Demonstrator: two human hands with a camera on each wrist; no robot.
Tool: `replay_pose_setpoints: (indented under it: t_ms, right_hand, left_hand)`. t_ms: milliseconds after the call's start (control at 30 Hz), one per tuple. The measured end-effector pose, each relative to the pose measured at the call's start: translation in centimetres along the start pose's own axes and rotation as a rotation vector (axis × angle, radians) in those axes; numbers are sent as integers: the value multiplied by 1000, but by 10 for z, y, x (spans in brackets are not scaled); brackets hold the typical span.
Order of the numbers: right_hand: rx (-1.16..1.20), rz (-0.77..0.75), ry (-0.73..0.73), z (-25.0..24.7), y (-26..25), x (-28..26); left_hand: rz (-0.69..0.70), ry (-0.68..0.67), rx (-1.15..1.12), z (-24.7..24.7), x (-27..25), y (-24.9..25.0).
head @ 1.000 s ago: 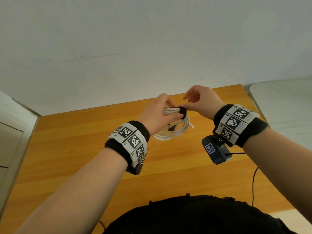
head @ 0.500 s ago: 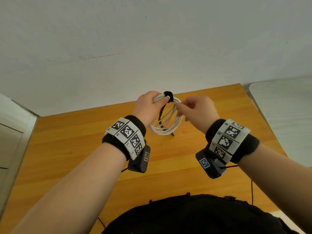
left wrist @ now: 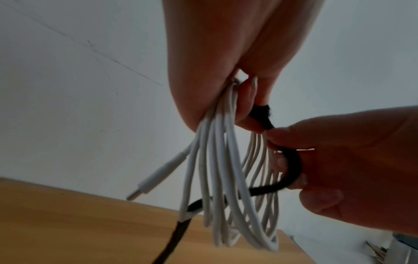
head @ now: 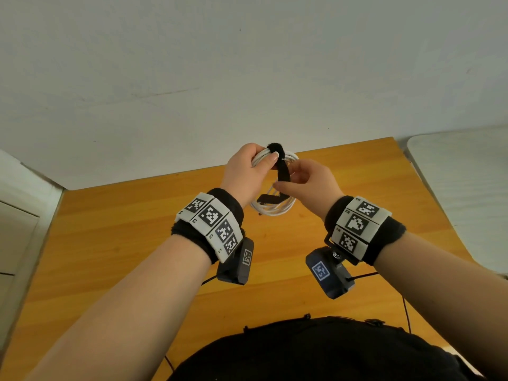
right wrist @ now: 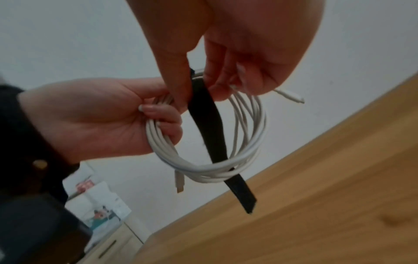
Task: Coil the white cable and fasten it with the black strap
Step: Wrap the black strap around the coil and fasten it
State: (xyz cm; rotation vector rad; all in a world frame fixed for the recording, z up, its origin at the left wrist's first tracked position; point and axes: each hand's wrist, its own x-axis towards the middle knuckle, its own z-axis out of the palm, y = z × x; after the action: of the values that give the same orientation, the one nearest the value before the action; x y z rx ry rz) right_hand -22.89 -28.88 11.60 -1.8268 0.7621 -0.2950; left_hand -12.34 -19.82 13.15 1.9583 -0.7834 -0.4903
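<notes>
The white cable is wound into a coil of several loops and held upright in the air above the wooden table. My left hand grips the coil's top left, thumb pressing on the black strap where it loops over the bundle. My right hand pinches the strap just below the top. The strap's free end hangs down through the coil. One white plug sticks out of the bundle.
A white wall rises behind the table. A white surface adjoins the table's right edge, and a pale cabinet stands at the left. Thin black wires run from the wrist cameras across the table near my body.
Both hands lifted the coil and turned it upright. The strap's loop went from the coil's right side to its top, and my right hand came down onto the hanging strap.
</notes>
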Motion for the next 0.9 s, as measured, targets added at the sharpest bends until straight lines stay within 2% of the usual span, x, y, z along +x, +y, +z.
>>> replay_pose_setpoints:
  t_ms: [133, 233, 333, 600, 733, 900]
  right_hand:
    - [5, 14, -21, -1, -1, -3]
    - [-26, -4, 70, -1, -1, -7]
    - [-219, -115, 178, -3, -4, -12]
    - [-537, -420, 118, -4, -7, -17]
    - [-510, -468, 184, -12, -9, -14]
    - [-467, -411, 244, -22, -12, -2]
  left_hand:
    - [-4, 6, 0, 0, 0, -3]
    - [10, 14, 19, 1, 0, -4]
    - [19, 42, 64, 2, 1, -6]
    - [13, 35, 206, 3, -1, -12]
    - [-8, -53, 193, -2, -5, -19]
    - [67, -212, 270, -5, -10, -7]
